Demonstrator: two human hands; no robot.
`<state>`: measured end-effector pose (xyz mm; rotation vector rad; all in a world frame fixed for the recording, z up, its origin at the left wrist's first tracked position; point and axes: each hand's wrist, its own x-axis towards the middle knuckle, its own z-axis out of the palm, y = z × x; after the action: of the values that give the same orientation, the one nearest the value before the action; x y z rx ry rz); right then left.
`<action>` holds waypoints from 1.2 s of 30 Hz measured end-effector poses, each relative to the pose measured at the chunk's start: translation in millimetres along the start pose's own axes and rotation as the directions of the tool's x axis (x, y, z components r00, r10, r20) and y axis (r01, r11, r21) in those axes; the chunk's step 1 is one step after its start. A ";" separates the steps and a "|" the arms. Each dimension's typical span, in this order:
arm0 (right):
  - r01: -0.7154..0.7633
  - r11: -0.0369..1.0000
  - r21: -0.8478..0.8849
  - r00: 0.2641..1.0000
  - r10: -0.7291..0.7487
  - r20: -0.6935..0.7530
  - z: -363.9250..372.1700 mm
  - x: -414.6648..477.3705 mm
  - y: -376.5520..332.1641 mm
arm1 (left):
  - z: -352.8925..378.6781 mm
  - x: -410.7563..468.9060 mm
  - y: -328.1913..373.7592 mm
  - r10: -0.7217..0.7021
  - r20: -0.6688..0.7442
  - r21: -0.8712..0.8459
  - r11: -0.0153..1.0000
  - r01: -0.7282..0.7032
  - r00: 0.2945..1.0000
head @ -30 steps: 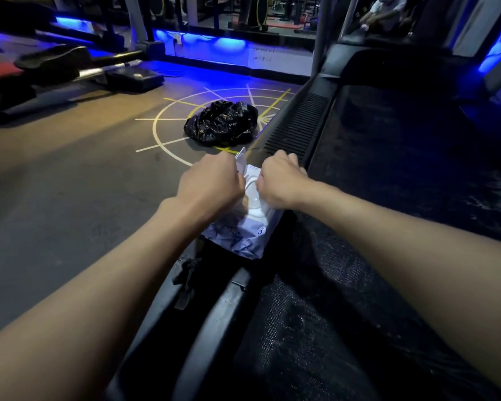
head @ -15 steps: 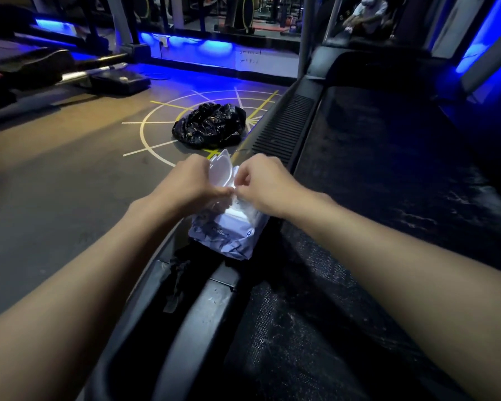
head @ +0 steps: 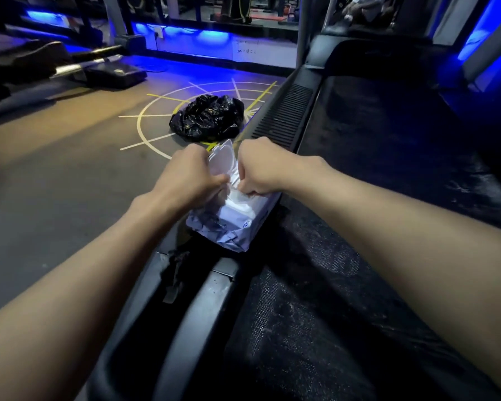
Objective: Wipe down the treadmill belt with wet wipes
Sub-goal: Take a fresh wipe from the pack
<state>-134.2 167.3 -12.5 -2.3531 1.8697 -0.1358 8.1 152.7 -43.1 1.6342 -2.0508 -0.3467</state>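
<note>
Treadmill belt (head: 359,285), foreground, not yet wiped. Wet-wipe pack (head: 232,224) rests on the side rail just beside it, within reach. Left hand (head: 185,178) and right hand (head: 261,166) pinch white material at its opening, flip lid (head: 222,157) raised, probably freeing a wipe. Beyond, black bag (head: 207,117) lies on the floor.

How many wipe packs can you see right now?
1. The wipes pack sits on the treadmill's side rail, lid up, with the left hand and right hand pinching at its opening. The black bag could hide more.

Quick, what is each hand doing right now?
Left hand: closed, pinching the wipes pack at its opening.
Right hand: closed, pinching the same opening.
</note>
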 end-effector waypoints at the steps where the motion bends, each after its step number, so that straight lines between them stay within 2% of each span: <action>1: 0.012 0.999 -0.034 1.000 -0.013 -0.017 0.4 -1.7 -1.5 | 1.0 -0.6 -1.0 0.009 -0.024 -0.019 1.000 -0.010 1.000; 5: 0.004 0.996 -0.085 0.998 -0.009 -0.060 9.5 -6.4 -1.8 | 1.1 -1.1 -0.4 0.079 -0.107 -0.033 0.996 -0.083 0.991; 8: 0.006 1.000 -0.026 0.998 -0.008 -0.069 11.4 -6.8 -0.2 | -0.5 -1.6 2.4 0.136 -0.132 -0.021 0.990 -0.140 0.982; 12: -0.090 0.945 0.315 0.957 0.169 -0.234 5.0 -0.6 10.3 | -2.5 -0.7 -1.1 0.174 -0.196 -0.002 0.984 -0.177 0.965; 16: -0.038 0.836 0.547 0.924 0.238 -0.298 -0.3 -5.9 10.9 | -2.9 4.6 -4.9 0.162 -0.200 -0.007 0.986 -0.167 0.966; 19: 0.081 0.577 0.813 0.848 0.389 -0.361 1.7 -5.7 17.8 | -0.9 7.4 -4.3 0.161 -0.180 -0.008 0.986 -0.166 0.970; 22: 0.129 0.311 0.942 0.774 0.562 -0.291 3.0 -3.0 24.1 | -0.3 8.6 -1.3 0.153 -0.153 0.039 0.988 -0.149 0.976; 25: 0.214 0.019 0.977 0.720 0.673 -0.171 -3.5 -1.3 43.8 | -0.5 8.6 -0.6 0.152 -0.151 0.068 0.987 -0.143 0.977; 29: 0.449 -0.169 0.877 0.558 0.820 -0.128 -25.7 -5.7 77.5 | 1.8 10.3 -3.8 0.160 -0.148 0.076 0.986 -0.150 0.976; 30: 0.444 -0.153 0.883 0.554 0.821 -0.136 -28.9 -10.7 79.7 | 3.0 10.8 -5.4 0.166 -0.152 0.079 0.985 -0.156 0.974; 32: 0.271 -0.035 0.962 0.602 0.786 -0.142 -25.9 -16.9 81.6 | 5.5 12.3 -7.0 0.179 -0.162 0.075 0.983 -0.169 0.970; 34: 0.035 0.138 0.990 0.723 0.681 -0.120 -15.5 -23.1 72.8 | 6.2 13.0 -6.7 0.179 -0.165 0.072 0.983 -0.169 0.970; 36: -0.101 0.317 0.943 0.846 0.526 -0.086 0.4 -27.6 59.2 | 5.0 13.2 -5.3 0.144 -0.154 0.070 0.988 -0.134 0.978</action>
<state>-197.3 181.1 -22.0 -1.1453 1.6213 -1.3179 7.7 138.2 -47.0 1.4905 -2.0573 -0.1048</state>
